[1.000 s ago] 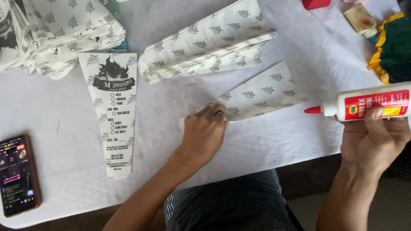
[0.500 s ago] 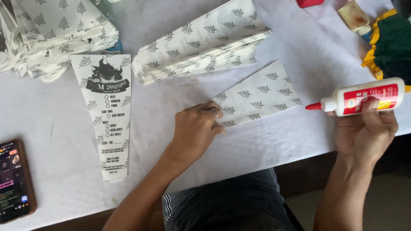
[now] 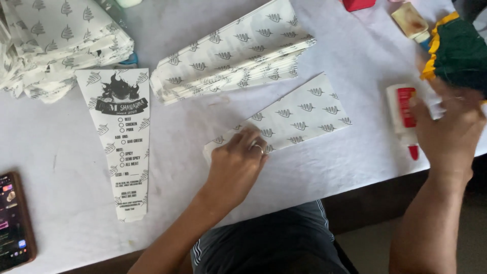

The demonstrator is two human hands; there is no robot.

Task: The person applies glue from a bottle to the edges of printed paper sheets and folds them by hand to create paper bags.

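My left hand presses down on the narrow end of a tapered white paper sleeve printed with small leaf marks, which lies flat on the white table. My right hand, blurred, sits at the table's right edge with its fingers around a white glue bottle that has a red label and a red tip pointing toward me. The bottle now lies along the table edge, to the right of the sleeve and apart from it.
A stack of the same sleeves lies behind the flat one. Another sleeve with black printing lies to the left, a loose heap at far left. A phone sits at the front left. A green-and-yellow cloth is at right.
My right hand has swung the glue bottle from lying sideways with its tip toward the sleeve to tip-down along the table's right edge. My left hand stays on the sleeve.
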